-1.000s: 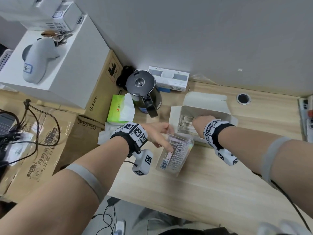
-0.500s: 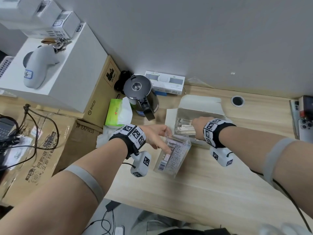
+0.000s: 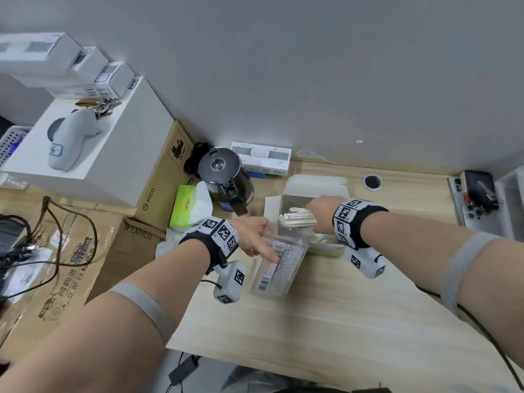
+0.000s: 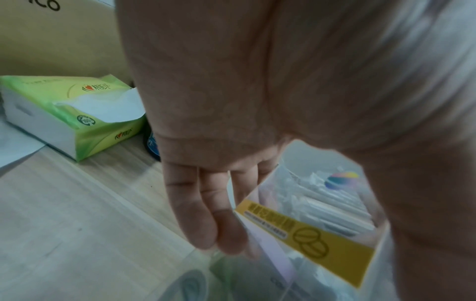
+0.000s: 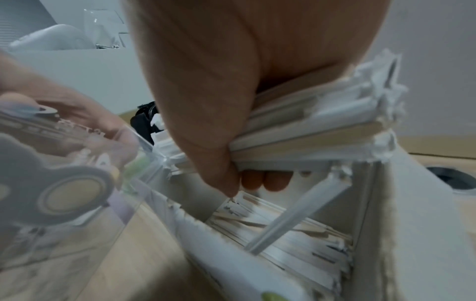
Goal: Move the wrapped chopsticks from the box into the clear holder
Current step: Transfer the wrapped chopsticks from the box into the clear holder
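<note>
On the light wooden desk (image 3: 340, 321), the left hand (image 3: 252, 234) grips the clear plastic holder (image 3: 283, 265), thumb and fingers clasped on opposite sides. Just behind it, the right hand (image 3: 323, 208) has its fingers curled tight round a bundle of paper-wrapped chopsticks (image 3: 297, 218), held above the open white cardboard box (image 3: 314, 184), where more wrapped pairs lie.

The head camera looks steeply down on the desk (image 3: 340, 321) from above. The left wrist camera sits close behind the left hand (image 4: 219, 122), facing along its palm, the clear holder (image 4: 322, 244) at 4 o'clock. The right wrist camera hugs the right hand (image 5: 206, 101) and its wrapped chopsticks (image 5: 309, 126), looking down into the box (image 5: 373, 234), the clear holder at 9 o'clock. All three views share that holder.
</note>
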Motion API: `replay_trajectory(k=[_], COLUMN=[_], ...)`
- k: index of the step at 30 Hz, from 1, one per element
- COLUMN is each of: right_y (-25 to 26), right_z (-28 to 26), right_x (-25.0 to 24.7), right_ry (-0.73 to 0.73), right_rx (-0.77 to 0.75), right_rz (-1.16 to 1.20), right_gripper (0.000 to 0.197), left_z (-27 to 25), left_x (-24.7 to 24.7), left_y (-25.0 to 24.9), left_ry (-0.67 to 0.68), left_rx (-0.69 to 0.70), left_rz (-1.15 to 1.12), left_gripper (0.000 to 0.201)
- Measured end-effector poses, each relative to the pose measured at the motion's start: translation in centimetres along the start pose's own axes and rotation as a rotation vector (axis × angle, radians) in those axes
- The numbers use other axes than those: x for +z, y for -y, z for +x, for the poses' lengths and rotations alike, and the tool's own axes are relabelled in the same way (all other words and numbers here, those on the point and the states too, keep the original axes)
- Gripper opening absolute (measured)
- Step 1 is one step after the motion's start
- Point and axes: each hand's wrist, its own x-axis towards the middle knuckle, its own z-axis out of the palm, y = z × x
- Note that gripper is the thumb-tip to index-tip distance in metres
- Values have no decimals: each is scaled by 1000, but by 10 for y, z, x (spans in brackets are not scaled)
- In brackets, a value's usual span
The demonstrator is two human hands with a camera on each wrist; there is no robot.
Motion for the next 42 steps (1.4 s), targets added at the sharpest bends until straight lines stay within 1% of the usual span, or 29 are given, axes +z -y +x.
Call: replay_trajectory(k=[4, 8, 12, 15, 17, 19, 21, 23, 24, 26, 28, 31, 35, 39, 42], right_y=[-6, -15, -9, 3, 14, 28, 40, 52, 57, 61, 63, 64, 60, 55, 50], right_z=[-13, -28, -42, -43, -37, -31, -24, -21, -22, -21, -22, -25, -25, -26, -31], right_x=[-11, -31, -48, -55, -54, -51, -46, -43, -42, -39, -39, -42, -49, -50, -53], right_ry=[-61, -87, -56, 26, 81, 118, 130, 132, 126, 135, 164, 197, 258, 231, 180], right_rx=[-26, -85, -195, -213, -210, -238, -267, -276, -289, -290, -290, -300, -295, -320, -306], right_rz=[-52, -25, -154, -347, -444, -509, -544, -529, -517, -502, -468, -446, -415, -329, -237], right_gripper=[13, 10, 12, 9, 8, 15, 23, 24, 25, 25, 28, 43, 42, 53, 69], left_z=[-4, -9, -11, -12, -11, -10, -10, -10, -10, -10, -9, -9, -8, -8, -9], left_x=[5, 10, 11, 11, 12, 13, 14, 13, 13, 14, 15, 15, 16, 16, 14], left_y=[-1, -7, -15, -23, -27, -31, -35, -36, -36, -33, -29, -25, -24, -23, -22], left_ry=[-40, -86, -91, -74, -68, -58, -62, -66, -70, -82, -94, -85, -72, -54, -27], left_rx=[-15, -7, 3, 27, 48, 66, 70, 68, 66, 59, 48, 40, 55, 59, 56], left_rz=[2, 40, 32, 37, 37, 25, 65, 135, 152, 170, 185, 167, 146, 93, 59], left_gripper=[71, 81, 84, 86, 78, 72, 75, 85, 86, 83, 84, 84, 83, 74, 74])
